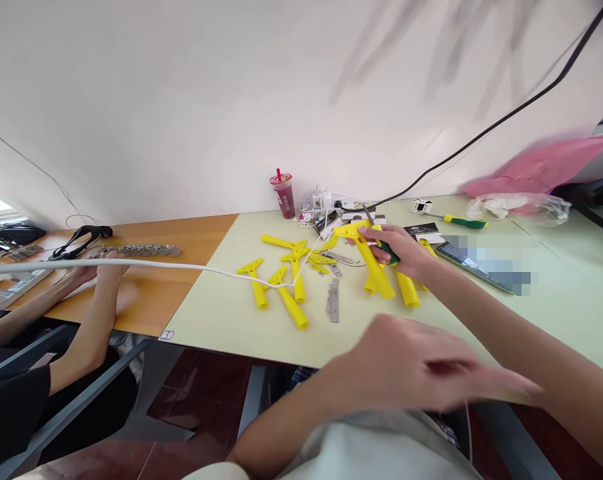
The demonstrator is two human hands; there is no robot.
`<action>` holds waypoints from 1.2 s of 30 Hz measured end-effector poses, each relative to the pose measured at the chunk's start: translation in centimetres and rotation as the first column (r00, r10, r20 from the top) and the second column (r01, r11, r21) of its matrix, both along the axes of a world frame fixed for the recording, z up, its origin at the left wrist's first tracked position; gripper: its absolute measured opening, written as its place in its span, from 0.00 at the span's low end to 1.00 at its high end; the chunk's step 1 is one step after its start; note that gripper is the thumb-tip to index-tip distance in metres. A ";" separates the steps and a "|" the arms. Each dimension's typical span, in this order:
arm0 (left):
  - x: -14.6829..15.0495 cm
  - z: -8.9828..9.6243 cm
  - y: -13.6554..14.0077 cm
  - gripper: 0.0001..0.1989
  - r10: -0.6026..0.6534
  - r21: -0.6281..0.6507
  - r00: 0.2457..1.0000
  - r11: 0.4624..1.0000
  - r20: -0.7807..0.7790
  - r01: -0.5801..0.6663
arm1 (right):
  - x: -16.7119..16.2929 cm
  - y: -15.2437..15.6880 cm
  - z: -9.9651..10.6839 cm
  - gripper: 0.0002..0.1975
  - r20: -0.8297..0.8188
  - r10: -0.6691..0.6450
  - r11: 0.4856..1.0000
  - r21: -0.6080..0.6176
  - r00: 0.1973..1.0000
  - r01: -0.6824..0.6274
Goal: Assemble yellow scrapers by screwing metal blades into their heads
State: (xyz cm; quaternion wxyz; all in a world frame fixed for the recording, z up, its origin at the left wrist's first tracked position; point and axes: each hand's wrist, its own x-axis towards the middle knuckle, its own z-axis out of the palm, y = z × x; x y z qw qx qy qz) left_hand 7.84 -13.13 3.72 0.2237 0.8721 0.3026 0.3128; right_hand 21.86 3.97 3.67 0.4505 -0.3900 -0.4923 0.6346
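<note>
My right hand [394, 248] is closed round a screwdriver [392, 256] with a green and yellow handle, its shaft pointing up toward the wall. Against its fingers is a yellow T-shaped plastic scraper handle [374, 267]; whether the hand also grips it, I cannot tell. My left hand [416, 363] is raised in front of my body, close to the right forearm, and smeared by motion. More yellow scraper handles [291, 303] lie to the left on the table. Flat metal blade pieces [334, 300] and small yellow parts [321, 262] lie between.
A drink cup [284, 199] stands by the wall beside plugs and chargers [319, 200]. A white cable [206, 268] crosses the view. To the right are another screwdriver [465, 221], a tablet-like device [474, 265] and a pink bag [536, 167]. A co-worker's arms [99, 287] rest at left.
</note>
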 end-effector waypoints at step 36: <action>-12.0 -4.7 11.0 0.05 0.537 -0.359 0.842 0.777 -0.049 -0.517 | 1.0 -4.7 -5.0 0.28 0.010 -0.060 0.995 -0.074 0.998 0.061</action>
